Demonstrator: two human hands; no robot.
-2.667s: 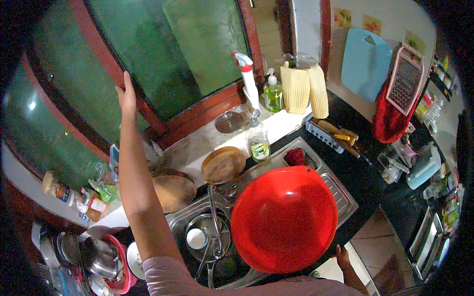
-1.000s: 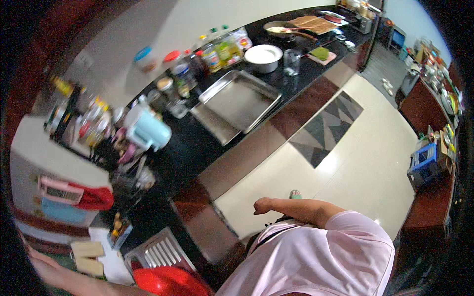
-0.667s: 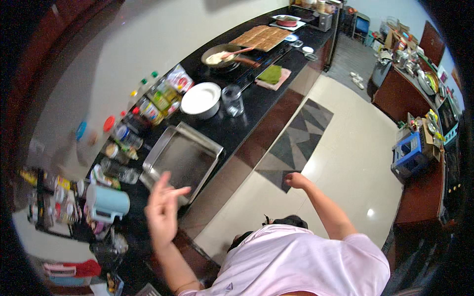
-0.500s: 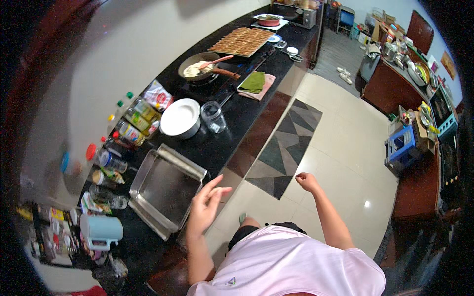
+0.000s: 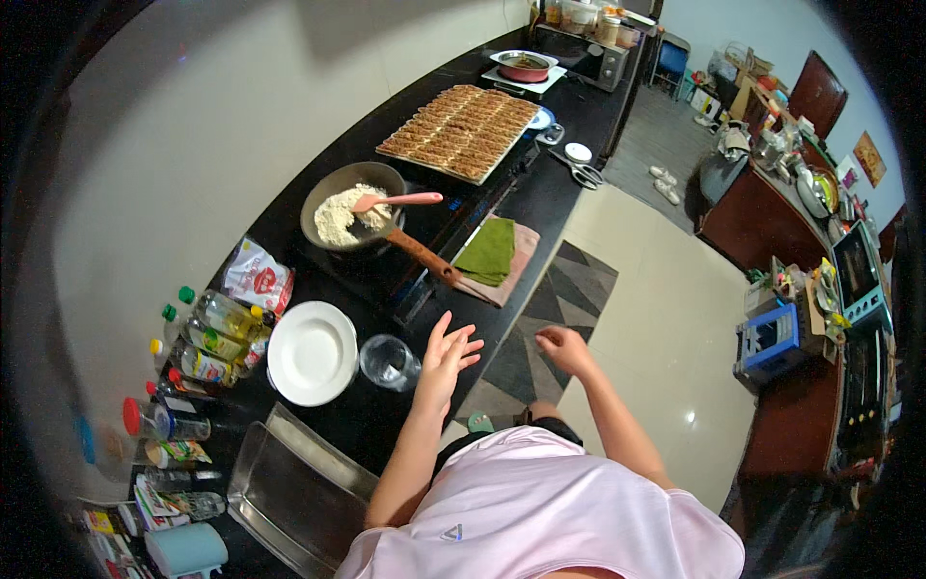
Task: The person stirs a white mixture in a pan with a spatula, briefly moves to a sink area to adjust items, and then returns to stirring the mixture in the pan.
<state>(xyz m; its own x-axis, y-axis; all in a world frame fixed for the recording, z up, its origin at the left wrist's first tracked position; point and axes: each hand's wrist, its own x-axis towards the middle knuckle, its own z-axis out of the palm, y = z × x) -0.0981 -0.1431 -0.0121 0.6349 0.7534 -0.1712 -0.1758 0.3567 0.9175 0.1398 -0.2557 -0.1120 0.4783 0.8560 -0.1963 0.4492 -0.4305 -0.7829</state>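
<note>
My left hand (image 5: 446, 372) is open, fingers spread, above the counter's front edge. It holds nothing and is nearest the clear glass (image 5: 389, 363). Over the patterned floor mat, my right hand (image 5: 567, 349) has its fingers curled in, with nothing seen in them. Ahead on the stove sits a frying pan (image 5: 311, 201) with a brown handle. White powder (image 5: 338, 218) lies in it, and a pink spatula (image 5: 415, 199) rests across its rim. Close to the pan handle lie a green cloth (image 5: 487, 253) and a pink cloth (image 5: 526, 253). Left of the glass stands a white dish (image 5: 311, 353).
Beyond the pan is a tray of long brown pieces (image 5: 458, 133), with scissors (image 5: 586, 176) to its right. Bottles (image 5: 217, 333) and a bag (image 5: 258, 277) line the wall. A metal baking pan (image 5: 289, 502) lies near left. A blue crate (image 5: 772, 333) stands far right.
My view has shifted forward along the counter, so the frying pan and dish appear nearer and the baking pan lower. The left hand's fingers have spread; the right hand stays curled.
</note>
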